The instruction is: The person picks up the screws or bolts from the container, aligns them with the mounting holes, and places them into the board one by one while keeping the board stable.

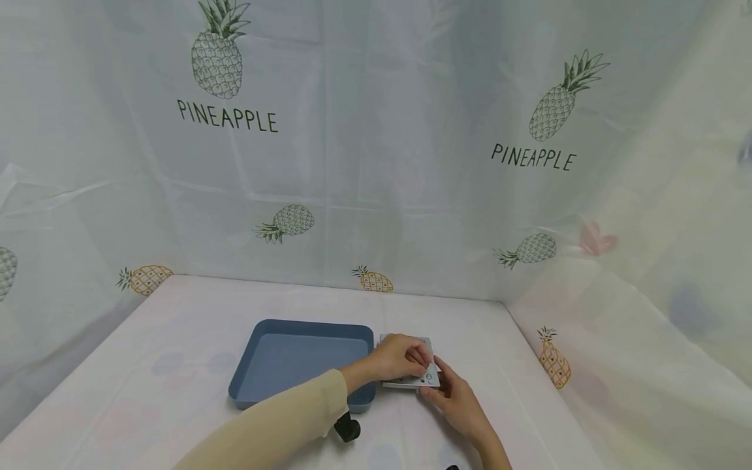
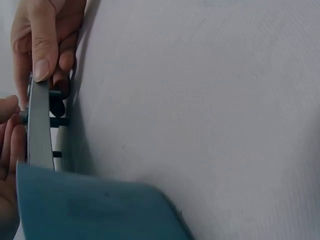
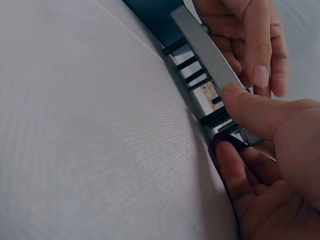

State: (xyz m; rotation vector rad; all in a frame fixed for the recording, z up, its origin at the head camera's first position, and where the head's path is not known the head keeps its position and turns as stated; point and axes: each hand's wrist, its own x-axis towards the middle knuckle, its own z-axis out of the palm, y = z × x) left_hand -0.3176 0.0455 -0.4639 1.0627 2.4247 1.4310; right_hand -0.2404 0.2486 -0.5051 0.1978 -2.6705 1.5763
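Observation:
A flat grey metal plate (image 1: 433, 377) with holes stands slightly off the table to the right of a blue tray. Several dark bolts (image 2: 60, 122) stick out of its underside. My right hand (image 1: 464, 408) grips the plate's right end, thumb on the near edge (image 3: 210, 55) and fingers reaching below near a dark round part (image 3: 222, 140). From above, my left hand (image 1: 399, 356) reaches over the plate. Its fingers pinch the top end of a bolt (image 2: 23, 117), partly hidden by the fingertips in the left wrist view.
The blue tray (image 1: 243, 365) lies left of the plate, under my left forearm. A black wrist device (image 1: 348, 428) shows below my left sleeve (image 1: 282, 418). White cloth covers the table (image 1: 194, 313), and a pineapple-print curtain (image 1: 376, 150) hangs behind it.

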